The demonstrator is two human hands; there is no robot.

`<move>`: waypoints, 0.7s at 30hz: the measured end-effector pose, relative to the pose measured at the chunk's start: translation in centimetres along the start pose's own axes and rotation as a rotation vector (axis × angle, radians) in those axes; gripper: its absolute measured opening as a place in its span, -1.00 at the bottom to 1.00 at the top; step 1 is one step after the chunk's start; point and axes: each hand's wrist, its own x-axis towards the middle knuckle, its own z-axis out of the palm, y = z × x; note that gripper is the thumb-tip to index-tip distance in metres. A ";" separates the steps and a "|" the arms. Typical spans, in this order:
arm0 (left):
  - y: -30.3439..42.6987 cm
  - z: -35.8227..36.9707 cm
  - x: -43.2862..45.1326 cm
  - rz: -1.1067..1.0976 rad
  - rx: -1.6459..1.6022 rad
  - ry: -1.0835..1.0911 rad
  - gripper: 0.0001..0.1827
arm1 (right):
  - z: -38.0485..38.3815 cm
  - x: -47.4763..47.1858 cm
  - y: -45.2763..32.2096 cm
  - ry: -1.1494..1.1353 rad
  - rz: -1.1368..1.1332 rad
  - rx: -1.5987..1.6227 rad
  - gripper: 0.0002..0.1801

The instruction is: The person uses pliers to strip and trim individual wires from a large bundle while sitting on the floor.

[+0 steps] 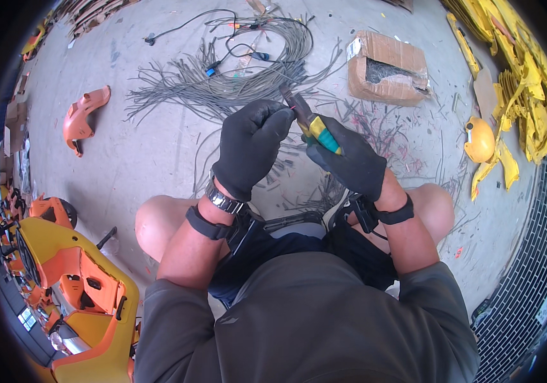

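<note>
My right hand (pixel 347 155), in a black glove, grips a pair of pliers or cutters (pixel 319 129) with yellow and green handles. The dark jaws point up and to the left. My left hand (pixel 254 143), also gloved in black, is pinched on a thin wire, whose red end (pixel 293 107) shows beside the tool's jaws. The rest of that wire is mostly hidden by the fingers. Just beyond both hands, a large coiled heap of grey cables (pixel 273 72) lies on the concrete floor.
A torn cardboard box (pixel 388 88) stands beyond my right hand. Cut wire scraps (pixel 388 139) litter the floor. Yellow plastic panels (pixel 532 86) are stacked at the right, above a metal grating (pixel 532 230). An orange plastic part (pixel 81 119) and a yellow-orange vehicle body (pixel 96 287) lie at the left.
</note>
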 end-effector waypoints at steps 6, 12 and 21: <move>0.0 -0.1 0.0 -0.032 0.004 -0.035 -0.82 | -0.3 -0.1 -0.1 0.057 -0.056 -0.070 -0.46; -0.6 -0.3 0.0 -0.003 -0.045 -0.132 -0.81 | -0.8 -0.2 -0.1 0.077 -0.111 -0.071 -0.49; 1.3 -0.2 -1.0 -0.094 -0.310 -0.087 -0.89 | -1.0 -0.6 -0.7 -0.013 -0.072 0.137 -0.59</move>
